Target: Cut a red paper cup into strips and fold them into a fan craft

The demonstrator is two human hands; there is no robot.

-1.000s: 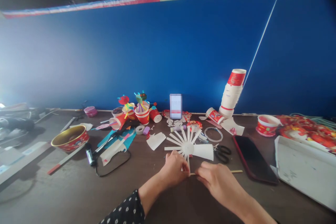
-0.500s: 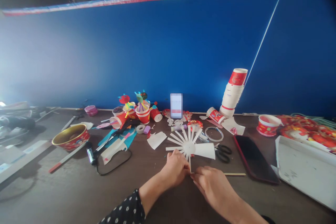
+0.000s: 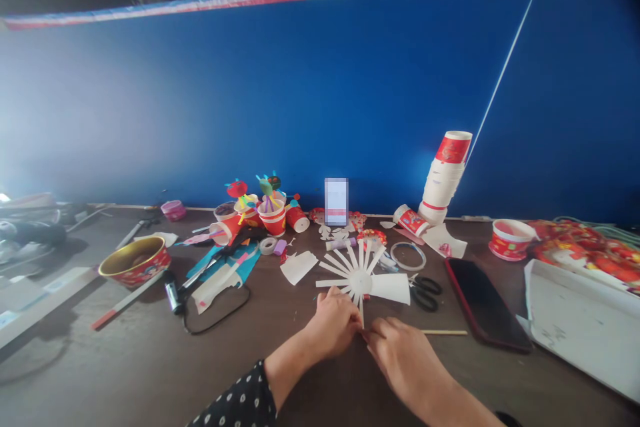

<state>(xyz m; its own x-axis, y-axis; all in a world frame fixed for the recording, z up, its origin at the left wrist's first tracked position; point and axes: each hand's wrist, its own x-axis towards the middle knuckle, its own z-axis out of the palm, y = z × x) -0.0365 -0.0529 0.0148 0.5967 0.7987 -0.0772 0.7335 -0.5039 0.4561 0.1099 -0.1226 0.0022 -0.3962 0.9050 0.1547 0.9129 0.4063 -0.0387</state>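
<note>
A paper cup cut into white strips lies spread flat like a flower around its round base, with one wide uncut flap on the right. My left hand is closed, pinching the strip that points toward me. At the tip of that same strip, the fingers of my right hand are pressed together, meeting my left fingertips. The strip's end is hidden between them. Black-handled scissors lie right of the cut cup. A thin wooden stick lies by my right hand.
A phone and a white tray lie to the right. Stacked paper cups lean near the blue wall. On the left are a red bowl, a glue gun with its cord, and decorated cups.
My right hand has shifted very slightly to the left at the strip's tip. My left hand and the cut cup have stayed in place.
</note>
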